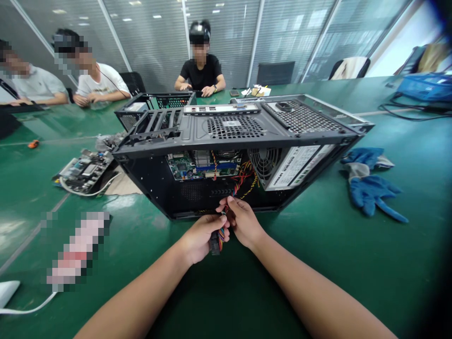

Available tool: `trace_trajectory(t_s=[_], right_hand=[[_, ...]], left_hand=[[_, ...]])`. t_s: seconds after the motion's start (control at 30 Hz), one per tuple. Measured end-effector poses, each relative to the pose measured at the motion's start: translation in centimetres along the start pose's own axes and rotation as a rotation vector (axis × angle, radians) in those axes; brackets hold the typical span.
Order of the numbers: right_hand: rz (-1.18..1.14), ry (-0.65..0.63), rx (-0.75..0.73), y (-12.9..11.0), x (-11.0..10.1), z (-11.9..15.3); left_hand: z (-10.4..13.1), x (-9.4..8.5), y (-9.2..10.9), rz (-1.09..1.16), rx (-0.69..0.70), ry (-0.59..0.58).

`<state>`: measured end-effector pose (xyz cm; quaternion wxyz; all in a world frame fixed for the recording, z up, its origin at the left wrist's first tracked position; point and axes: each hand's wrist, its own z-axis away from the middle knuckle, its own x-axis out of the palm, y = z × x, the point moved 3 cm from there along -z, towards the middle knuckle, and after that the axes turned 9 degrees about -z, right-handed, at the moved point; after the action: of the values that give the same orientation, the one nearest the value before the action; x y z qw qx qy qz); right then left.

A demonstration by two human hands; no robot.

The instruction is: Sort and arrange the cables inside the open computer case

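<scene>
A black computer case (197, 136) lies on the green table with its open side facing me. Inside it are a motherboard (201, 165) and, at the right, a power supply (282, 165) with a fan grille. A bundle of coloured cables (241, 183) runs from the power supply out over the case's near edge. My left hand (205, 235) is closed on this bundle, a black connector (214, 244) hanging below its fingers. Just above and to the right, my right hand (242, 219) pinches the same bundle, close against the left fingertips.
Circuit boards (84, 172) lie left of the case, blue gloves (370, 188) right of it. A blurred pink object (77, 249) with a white cable is at the near left. Another case (158, 100) stands behind. Several people, one a person in black (200, 70), sit across the table (399, 268).
</scene>
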<state>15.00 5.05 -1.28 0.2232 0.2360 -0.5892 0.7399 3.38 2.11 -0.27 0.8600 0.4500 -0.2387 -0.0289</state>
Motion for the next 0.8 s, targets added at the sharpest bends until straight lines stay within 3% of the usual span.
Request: trace_trajectory(t_s=[0.27,0.8], right_hand=[[0.022,0.0,0.018,-0.27,0.21,0.26],[0.086,0.017,-0.047,0.12,-0.1,0.12]], left_hand=[[0.02,0.07,0.03,0.001,0.012,-0.073],[-0.22,-0.11,0.67,-0.505,0.184,0.066]])
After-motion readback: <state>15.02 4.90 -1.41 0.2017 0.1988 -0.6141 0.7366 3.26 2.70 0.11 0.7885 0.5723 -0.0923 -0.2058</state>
